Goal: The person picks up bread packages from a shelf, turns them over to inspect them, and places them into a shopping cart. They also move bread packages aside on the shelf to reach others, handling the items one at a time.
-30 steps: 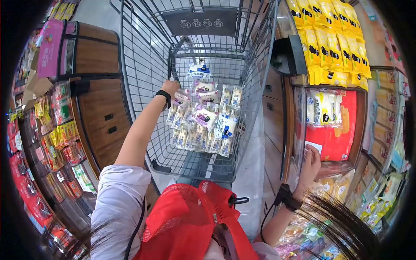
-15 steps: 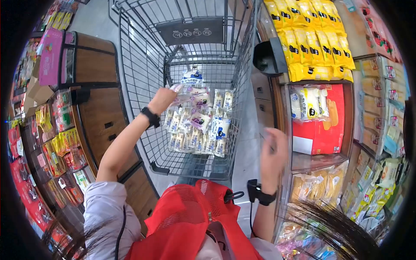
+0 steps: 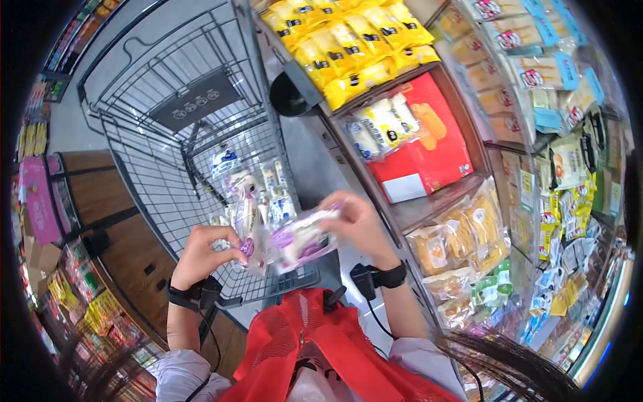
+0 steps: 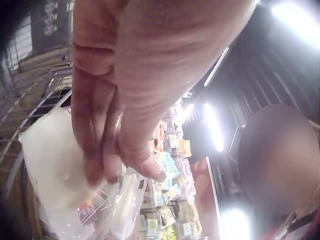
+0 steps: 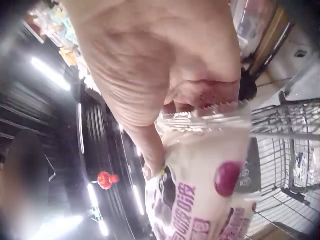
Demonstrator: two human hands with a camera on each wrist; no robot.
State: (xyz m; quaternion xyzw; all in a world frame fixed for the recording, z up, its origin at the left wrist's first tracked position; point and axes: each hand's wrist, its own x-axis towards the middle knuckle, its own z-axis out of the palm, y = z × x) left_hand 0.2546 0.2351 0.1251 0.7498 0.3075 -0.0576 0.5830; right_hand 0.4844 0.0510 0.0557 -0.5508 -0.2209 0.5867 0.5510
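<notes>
Over the near end of the shopping cart, my left hand (image 3: 204,254) pinches the edge of a clear-and-purple bread packet (image 3: 249,218). In the left wrist view its whitish wrapper (image 4: 60,170) hangs beneath the fingers. My right hand (image 3: 362,228) grips another white-and-purple bread packet (image 3: 301,242), blurred in the head view. The right wrist view shows its crimped top edge pinched, with purple lettering and a purple berry print below. The two packets are side by side. Deeper in the cart (image 3: 194,100) lie several more white packets (image 3: 281,206), partly hidden behind the left one.
To the right, a shelf holds rows of yellow packets (image 3: 355,47), a red box (image 3: 445,144) with white-and-yellow packets (image 3: 385,127) on it, and bagged bread (image 3: 459,234). A black holder (image 3: 291,94) juts toward the cart. Wooden cabinets (image 3: 100,184) stand on the left.
My left hand has come out of the cart toward my body with a bread packet. The right hand has left the red box's shelf and now holds a packet. The head view has turned right.
</notes>
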